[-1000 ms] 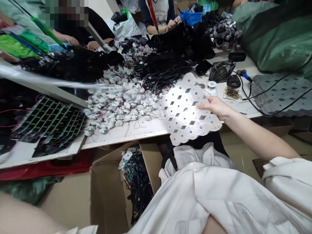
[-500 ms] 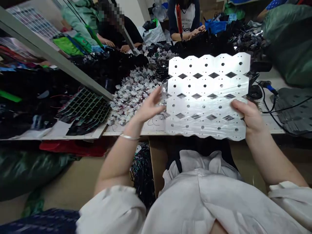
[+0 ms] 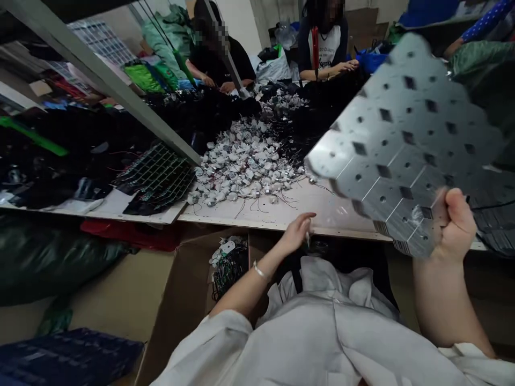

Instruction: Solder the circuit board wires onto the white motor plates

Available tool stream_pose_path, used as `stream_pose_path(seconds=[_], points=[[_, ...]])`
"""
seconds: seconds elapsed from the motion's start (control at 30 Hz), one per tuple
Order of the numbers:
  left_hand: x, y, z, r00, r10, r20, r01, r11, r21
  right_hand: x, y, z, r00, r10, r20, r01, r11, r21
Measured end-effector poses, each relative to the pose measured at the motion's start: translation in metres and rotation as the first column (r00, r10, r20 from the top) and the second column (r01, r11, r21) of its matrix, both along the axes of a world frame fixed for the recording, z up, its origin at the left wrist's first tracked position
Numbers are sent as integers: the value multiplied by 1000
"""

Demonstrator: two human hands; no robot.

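Note:
In my right hand (image 3: 458,228) is a silvery plate (image 3: 396,139) with rows of round and diamond-shaped holes and scalloped edges. The hand grips its lower right corner, and the plate tilts above the worktable. My left hand (image 3: 298,231) is by the table's front edge, away from the plate, its fingers curled around a small shiny bit that I cannot make out. Beyond that hand, a heap of small white parts with thin wires (image 3: 245,161) covers part of the table.
Gridded dark panels (image 3: 159,179) lie left of the heap, beside a slanting metal post (image 3: 120,96). Below the table edge, a cardboard box (image 3: 169,300) holds wired parts (image 3: 229,268). Two people sit across the table near black material (image 3: 213,115). A green bag (image 3: 478,59) stands at right.
My right hand has swung the plate up and right, turning it from nearly square-on to a diagonal tilt. My left hand has left the plate's side and dropped toward the table's front edge.

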State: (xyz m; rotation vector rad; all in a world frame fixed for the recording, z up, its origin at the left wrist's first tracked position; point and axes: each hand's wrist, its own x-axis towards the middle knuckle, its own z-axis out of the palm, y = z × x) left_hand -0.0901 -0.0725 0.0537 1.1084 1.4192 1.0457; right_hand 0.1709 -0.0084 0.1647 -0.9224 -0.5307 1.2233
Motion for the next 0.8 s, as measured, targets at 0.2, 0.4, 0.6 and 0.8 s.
stream_pose_path(seconds=[0.2, 0.4, 0.6, 0.8], points=[[35, -29, 39, 808, -193, 556, 84, 973, 216, -31, -13, 4, 991, 11, 134, -26, 993, 113], [68, -3, 75, 488, 35, 872, -261, 959, 107, -65, -33, -19, 956, 173, 236, -202, 974, 106], [72, -4, 71, 365, 395, 843, -536, 830, -157, -81, -43, -46, 917, 372, 145, -388, 916, 103], [0, -8, 62, 518, 391, 761, -554, 831, -50, 43, -1, -51, 586, 738, 334, -641, 674, -367]])
